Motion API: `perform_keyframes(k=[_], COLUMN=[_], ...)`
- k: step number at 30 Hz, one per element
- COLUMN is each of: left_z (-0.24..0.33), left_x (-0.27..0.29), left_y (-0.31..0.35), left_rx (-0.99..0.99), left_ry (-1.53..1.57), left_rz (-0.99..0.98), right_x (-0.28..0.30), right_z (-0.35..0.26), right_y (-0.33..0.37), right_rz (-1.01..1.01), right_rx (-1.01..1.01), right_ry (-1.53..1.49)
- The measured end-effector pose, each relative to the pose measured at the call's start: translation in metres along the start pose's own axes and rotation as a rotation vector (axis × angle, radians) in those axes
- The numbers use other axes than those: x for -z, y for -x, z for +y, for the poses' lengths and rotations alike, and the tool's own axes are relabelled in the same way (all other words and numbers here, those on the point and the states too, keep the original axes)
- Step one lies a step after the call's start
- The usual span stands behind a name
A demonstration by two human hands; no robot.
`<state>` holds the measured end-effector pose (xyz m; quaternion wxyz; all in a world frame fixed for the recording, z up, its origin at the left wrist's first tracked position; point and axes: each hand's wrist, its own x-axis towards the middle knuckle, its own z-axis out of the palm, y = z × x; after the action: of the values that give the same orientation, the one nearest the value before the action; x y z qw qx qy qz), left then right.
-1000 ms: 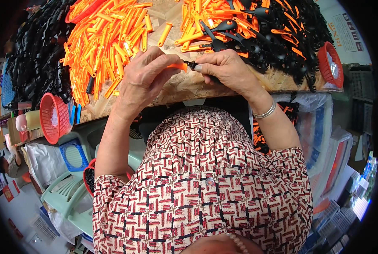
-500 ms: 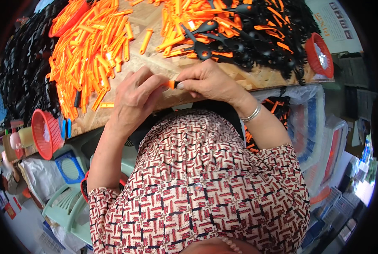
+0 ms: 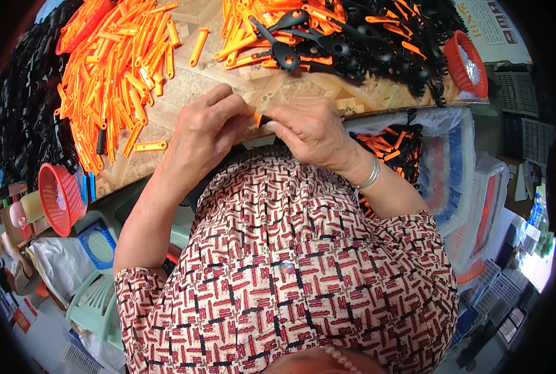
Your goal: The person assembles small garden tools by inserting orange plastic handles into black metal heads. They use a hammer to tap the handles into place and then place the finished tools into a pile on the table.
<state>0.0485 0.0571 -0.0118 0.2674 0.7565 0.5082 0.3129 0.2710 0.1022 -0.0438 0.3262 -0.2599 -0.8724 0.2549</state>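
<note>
The left hand [image 3: 206, 128] and right hand [image 3: 315, 132] have drawn toward the near edge of the table [image 3: 187, 84]. There, left pinches an orange handle [image 3: 258, 118], right a black piece [image 3: 265, 120], meeting between them, roughly along that edge.

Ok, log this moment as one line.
left hand: holding orange piece | right hand: pinching black piece | contact: pieces meet between hands | table: orange handles, black utensils
</note>
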Motion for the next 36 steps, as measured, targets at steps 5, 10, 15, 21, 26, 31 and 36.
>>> perform_keyframes(k=[5, 10, 15, 21, 26, 31, 36], left_z=[-0.004, 0.0, -0.005, -0.008, -0.001, 0.0, 0.001], left_x=[-0.017, -0.003, -0.004, -0.015, -0.014, -0.016, -0.021], left_y=[0.002, 0.003, 0.01, 0.015, 0.018, 0.023, 0.024], left_rx=[-0.023, -0.13, -0.176, -0.279, -0.272, -0.289, -0.199], left_ry=[0.028, -0.11, -0.17, -0.189, -0.275, -0.263, -0.271], left_rz=[0.127, 0.083, 0.053, 0.127, 0.139, 0.109, 0.128], right_x=[0.01, 0.014, 0.014, 0.008, 0.006, 0.005, 0.006], right_z=[-0.001, -0.006, -0.009, -0.008, -0.013, -0.015, -0.014], right_y=[-0.001, -0.001, 0.002, 0.004, 0.003, 0.002, -0.001], right_rz=[0.005, -0.018, -0.158, -0.195, -0.077, -0.055, -0.11], right_rx=[-0.01, -0.097, -0.247, -0.218, -0.025, 0.109, 0.146], right_ry=[0.133, 0.055, -0.099, -0.039, 0.144, 0.235, 0.265])
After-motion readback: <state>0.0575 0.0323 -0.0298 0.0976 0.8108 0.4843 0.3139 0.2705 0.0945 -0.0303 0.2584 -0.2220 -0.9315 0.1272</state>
